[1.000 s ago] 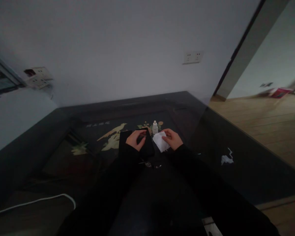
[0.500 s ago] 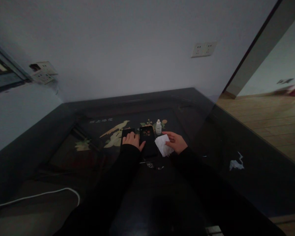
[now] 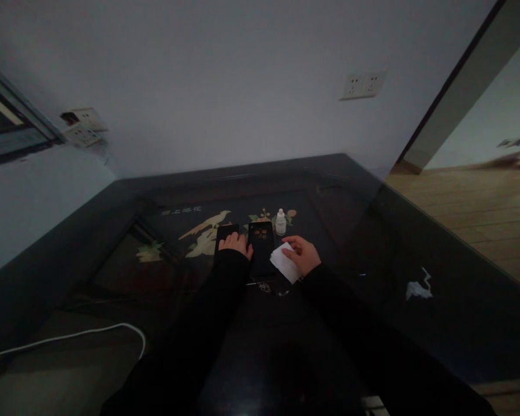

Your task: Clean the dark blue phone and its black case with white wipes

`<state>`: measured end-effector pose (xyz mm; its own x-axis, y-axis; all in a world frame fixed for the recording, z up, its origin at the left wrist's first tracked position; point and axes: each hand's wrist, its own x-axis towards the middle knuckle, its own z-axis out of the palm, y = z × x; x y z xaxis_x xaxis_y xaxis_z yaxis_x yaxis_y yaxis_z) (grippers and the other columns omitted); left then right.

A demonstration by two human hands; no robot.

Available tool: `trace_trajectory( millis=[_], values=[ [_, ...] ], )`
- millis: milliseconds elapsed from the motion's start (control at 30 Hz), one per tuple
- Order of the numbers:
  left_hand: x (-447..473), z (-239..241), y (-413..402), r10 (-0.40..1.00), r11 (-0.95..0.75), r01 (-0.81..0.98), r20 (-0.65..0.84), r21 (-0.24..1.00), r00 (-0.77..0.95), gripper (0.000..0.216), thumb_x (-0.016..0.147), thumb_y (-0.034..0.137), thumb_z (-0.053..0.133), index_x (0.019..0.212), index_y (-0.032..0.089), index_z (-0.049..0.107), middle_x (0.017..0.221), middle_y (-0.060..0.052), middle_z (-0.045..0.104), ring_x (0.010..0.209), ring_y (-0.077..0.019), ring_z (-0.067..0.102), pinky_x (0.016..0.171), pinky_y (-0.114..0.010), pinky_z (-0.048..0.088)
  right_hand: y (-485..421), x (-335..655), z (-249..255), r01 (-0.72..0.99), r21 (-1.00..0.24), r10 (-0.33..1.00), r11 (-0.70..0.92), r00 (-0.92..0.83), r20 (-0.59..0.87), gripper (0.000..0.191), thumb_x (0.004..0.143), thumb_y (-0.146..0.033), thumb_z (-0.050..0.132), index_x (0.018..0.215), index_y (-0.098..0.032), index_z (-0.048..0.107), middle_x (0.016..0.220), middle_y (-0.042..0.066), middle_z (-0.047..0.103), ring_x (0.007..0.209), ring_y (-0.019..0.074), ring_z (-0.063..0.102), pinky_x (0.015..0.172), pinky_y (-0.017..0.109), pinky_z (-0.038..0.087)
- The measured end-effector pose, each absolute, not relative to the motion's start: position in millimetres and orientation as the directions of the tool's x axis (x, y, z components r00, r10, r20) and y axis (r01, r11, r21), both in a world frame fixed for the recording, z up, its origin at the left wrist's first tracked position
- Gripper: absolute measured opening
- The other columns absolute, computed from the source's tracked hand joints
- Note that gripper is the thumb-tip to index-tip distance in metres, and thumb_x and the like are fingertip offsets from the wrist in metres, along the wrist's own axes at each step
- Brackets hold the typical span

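Two flat black slabs lie side by side on the dark table [image 3: 372,242], close to its far middle. The left one looks like a phone [image 3: 224,232]. The right one is a case [image 3: 261,249] with a hole near its top that shows the table's pattern through it. One small white bottle [image 3: 280,222] stands upright just behind the case's far right corner. One white wipe [image 3: 285,263] lies at the case's right edge. One crumpled white scrap [image 3: 418,288] lies well apart on the right side of the table. One white cable [image 3: 91,334] curves across the near left corner. One small shiny trinket [image 3: 272,289], too dim to make out, lies just in front of the case.

The left hand [image 3: 236,244] lies palm down with its fingers stretched out and close together. It rests on the near end of the phone, and its thumb side reaches the left edge of the case. It grips nothing and only presses flat.

The right hand [image 3: 302,254] is curled narrowly around the wipe and pinches it between the thumb and the fingers. The wipe sticks out toward the case from under the palm. I cannot tell whether the wipe touches the case or only lies beside it.

One double socket plate [image 3: 363,85] sits on the wall behind the table. Black sleeves cover both arms.
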<state>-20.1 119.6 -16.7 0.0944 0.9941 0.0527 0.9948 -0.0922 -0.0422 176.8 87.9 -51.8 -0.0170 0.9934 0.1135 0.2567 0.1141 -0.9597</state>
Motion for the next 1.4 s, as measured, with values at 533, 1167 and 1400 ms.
trace_trajectory(
  millis=[533, 1167, 1400],
  values=[
    [-19.1, -15.7, 113.9, 0.991, -0.117, 0.993, 0.063, -0.023, 0.119, 0.029, 0.079, 0.038, 0.041, 0.094, 0.018, 0.056, 0.105, -0.013, 0.054, 0.099, -0.0291, 0.051, 0.077, -0.041, 0.036, 78.2, 176.9, -40.5, 0.422, -0.874, 0.952, 0.24, -0.278, 0.127, 0.051, 0.049, 0.002, 0.049, 0.095, -0.019, 0.044, 0.084, -0.001, 0.051, 0.071, 0.0122, 0.053, 0.064, 0.024, 0.043],
    [2.9, -15.1, 70.2, 0.775, -0.629, 0.75, 0.245, 0.204, 0.583, 0.023, 0.077, 0.031, 0.051, 0.099, 0.029, 0.059, 0.107, 0.003, 0.06, 0.097, -0.0152, 0.051, 0.078, -0.034, 0.031, 76.7, 182.7, -41.4, 0.631, -0.616, 0.878, 0.472, -0.401, 0.262, 0.021, 0.061, -0.005, 0.061, 0.077, -0.017, 0.063, 0.092, 0.006, 0.053, 0.09, 0.0214, 0.053, 0.084, 0.037, 0.041],
    [0.6, -27.0, 74.2, 0.758, -0.646, 0.737, 0.27, 0.196, 0.593, 0.017, 0.077, 0.032, 0.052, 0.091, 0.026, 0.06, 0.101, 0.003, 0.065, 0.092, -0.0155, 0.052, 0.077, -0.036, 0.028, 78.3, 183.4, -44.2, 0.636, -0.576, 0.855, 0.513, -0.437, 0.278, 0.006, 0.066, -0.02, 0.069, 0.071, -0.02, 0.066, 0.095, 0.006, 0.055, 0.091, 0.0217, 0.053, 0.084, 0.039, 0.04]
  ],
)
